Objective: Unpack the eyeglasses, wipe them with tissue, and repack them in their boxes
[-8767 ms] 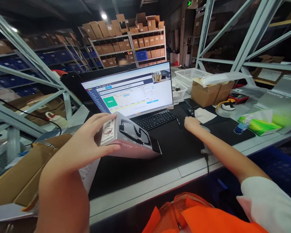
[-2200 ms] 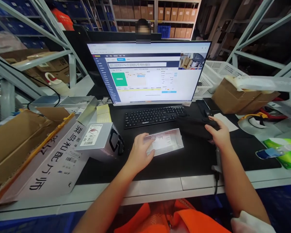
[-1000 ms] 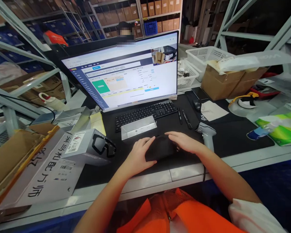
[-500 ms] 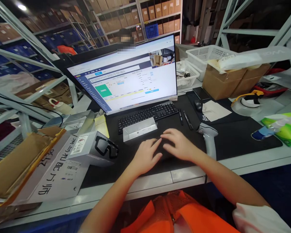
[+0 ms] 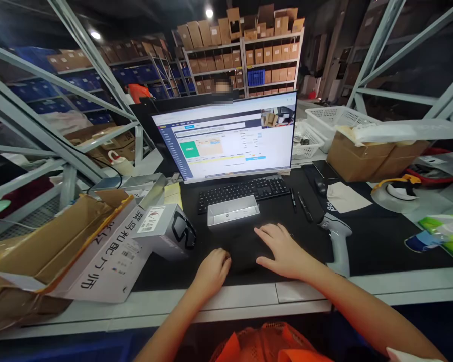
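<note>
My left hand (image 5: 211, 270) rests near the front of the black desk mat (image 5: 245, 251), its fingers curled in a loose fist with nothing visible inside. To its right, my right hand (image 5: 281, 250) lies palm down over the mat, fingers spread and holding nothing. Just beyond both hands is a slim silver-white box (image 5: 233, 211), in front of the black keyboard (image 5: 245, 191). Left of my left hand stands a grey box (image 5: 166, 231) with a dark picture on its side. A grey handheld scanner (image 5: 337, 241) lies right of my right hand.
A lit monitor (image 5: 226, 146) stands behind the keyboard. An opened cardboard carton (image 5: 98, 261) is at the left. Pens (image 5: 304, 206), a mouse (image 5: 319, 187), a tape dispenser (image 5: 394, 196) and a brown box (image 5: 358, 156) are on the right. Metal frame bars rise on both sides.
My hands, fingertips together before, have moved apart. The left has come back toward the desk edge and its fingers have curled. My view has tilted up, showing more shelving.
</note>
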